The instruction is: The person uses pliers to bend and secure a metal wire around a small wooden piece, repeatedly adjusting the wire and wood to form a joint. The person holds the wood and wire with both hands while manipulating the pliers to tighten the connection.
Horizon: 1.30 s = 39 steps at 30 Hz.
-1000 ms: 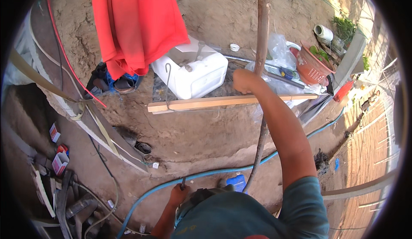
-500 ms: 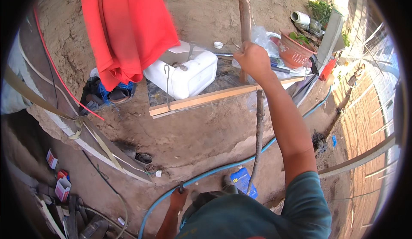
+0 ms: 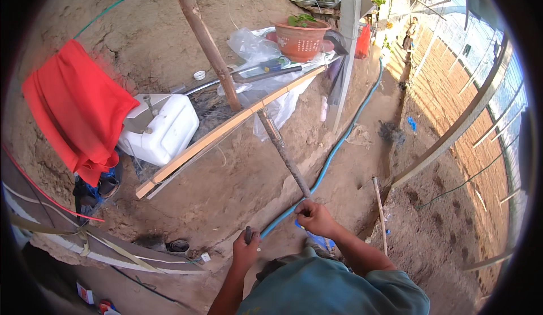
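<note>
My left hand (image 3: 244, 251) is closed around a small dark object (image 3: 248, 234) whose kind I cannot make out. In front of my body, my right hand (image 3: 318, 219) is closed, its fingertips pinched together; whatever they hold, if anything, is too small to tell. That hand appears just in front of the lower end of a thin wooden prop (image 3: 285, 159), and I cannot tell whether they touch. Beyond both hands is a low shelf with a light wooden front edge (image 3: 237, 123). A blue hose (image 3: 334, 155) runs along the ground behind my hands.
On the shelf stand a white plastic jug (image 3: 172, 131) and a terracotta-coloured plant pot (image 3: 301, 41), with clear plastic (image 3: 249, 46) between. An upright wooden pole (image 3: 203, 38) rises through it. Red cloth (image 3: 82, 111) hangs at the left. A pale post (image 3: 346, 49) stands right of the pot.
My right hand has left the upright pole and come down near my body. My left hand keeps its dark object. The view has turned, so the shelf appears slanted and farther left.
</note>
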### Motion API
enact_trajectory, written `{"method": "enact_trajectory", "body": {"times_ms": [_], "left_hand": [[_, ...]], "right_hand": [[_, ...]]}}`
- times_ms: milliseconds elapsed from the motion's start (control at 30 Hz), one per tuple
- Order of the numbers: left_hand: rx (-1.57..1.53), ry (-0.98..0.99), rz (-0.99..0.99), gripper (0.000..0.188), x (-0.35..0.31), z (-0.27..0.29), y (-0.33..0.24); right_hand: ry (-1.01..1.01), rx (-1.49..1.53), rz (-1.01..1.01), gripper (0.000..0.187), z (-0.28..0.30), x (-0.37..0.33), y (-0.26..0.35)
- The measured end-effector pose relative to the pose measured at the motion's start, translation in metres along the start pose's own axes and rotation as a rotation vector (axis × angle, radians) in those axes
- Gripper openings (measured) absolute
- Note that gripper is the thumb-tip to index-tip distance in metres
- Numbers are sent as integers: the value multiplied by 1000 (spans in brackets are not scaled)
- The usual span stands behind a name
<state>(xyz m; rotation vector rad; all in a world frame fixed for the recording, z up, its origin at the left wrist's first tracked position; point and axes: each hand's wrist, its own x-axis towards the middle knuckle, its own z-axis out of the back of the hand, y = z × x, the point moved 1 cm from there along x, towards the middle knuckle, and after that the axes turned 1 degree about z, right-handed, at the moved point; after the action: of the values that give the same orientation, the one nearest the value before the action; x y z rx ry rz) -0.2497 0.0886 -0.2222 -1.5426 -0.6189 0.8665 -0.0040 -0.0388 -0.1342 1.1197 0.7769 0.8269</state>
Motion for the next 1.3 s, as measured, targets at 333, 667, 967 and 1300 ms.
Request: {"method": "enact_trajectory", "body": {"times_ms": [333,667,967,1300], "left_hand": [[-63,187,-2,19,35,-171,-64],[-168,121,100,19,31,-289,-75],[-338,59,274,15,32,-333,-75],[-481,163,424,16,65,-344,-61]], "right_hand": [[109,-53,28,17,90,-53,-37],[138,402,-172,13,199,-68,-79],[109,384,-133,13,226,-72,-108],[27,314,-163,13,231,-75,-125]]}}
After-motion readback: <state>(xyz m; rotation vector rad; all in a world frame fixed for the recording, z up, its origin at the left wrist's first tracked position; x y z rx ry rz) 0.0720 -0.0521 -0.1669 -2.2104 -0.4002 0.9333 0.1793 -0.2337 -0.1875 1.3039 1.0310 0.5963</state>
